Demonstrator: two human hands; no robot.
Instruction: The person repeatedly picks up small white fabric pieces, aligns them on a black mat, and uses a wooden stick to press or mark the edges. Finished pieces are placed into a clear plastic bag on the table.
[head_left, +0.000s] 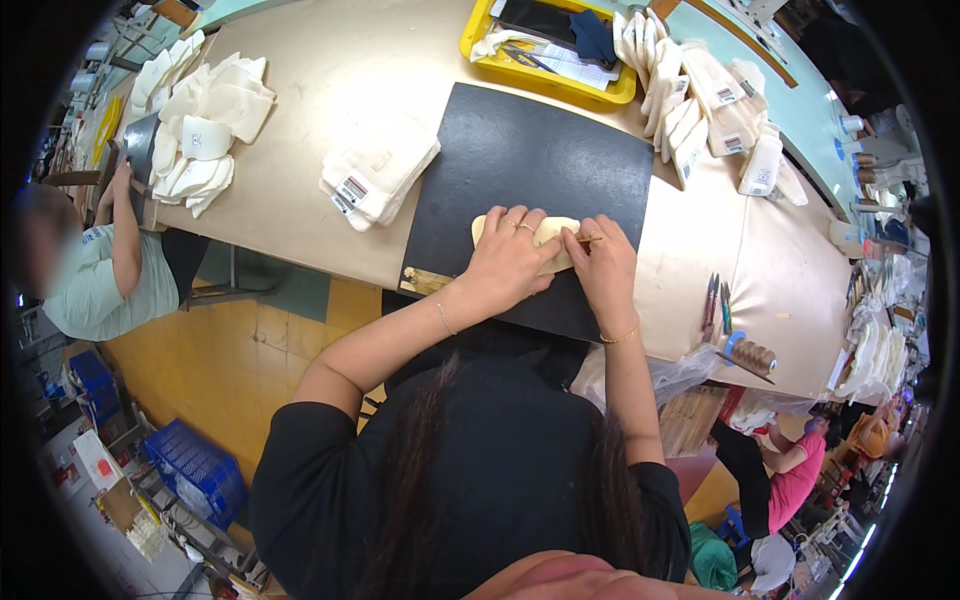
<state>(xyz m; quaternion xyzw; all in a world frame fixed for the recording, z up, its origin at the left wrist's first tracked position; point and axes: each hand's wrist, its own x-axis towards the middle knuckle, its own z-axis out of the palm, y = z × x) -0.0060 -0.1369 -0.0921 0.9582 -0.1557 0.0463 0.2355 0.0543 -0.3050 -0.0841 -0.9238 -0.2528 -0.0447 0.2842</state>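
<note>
A cream, rounded fabric-like piece (556,229) lies on a black board (540,135) in front of me. My left hand (512,252) rests over it, fingers curved across its top and holding it against the board. Close beside, my right hand (605,262) is closed in a pinch around a thin brown stick-like tool (590,239), whose tip points at the piece's right part. My palms hide much of the piece. Left of the board sits a stack of cream pieces with printed labels (378,180).
A yellow tray (548,88) holds papers and a dark item behind the board. More cream pieces are heaped at far left (205,135) and far right (715,95). Pens (718,302) and a brown thread spool (750,352) lie to the right. A co-worker (115,265) sits at left.
</note>
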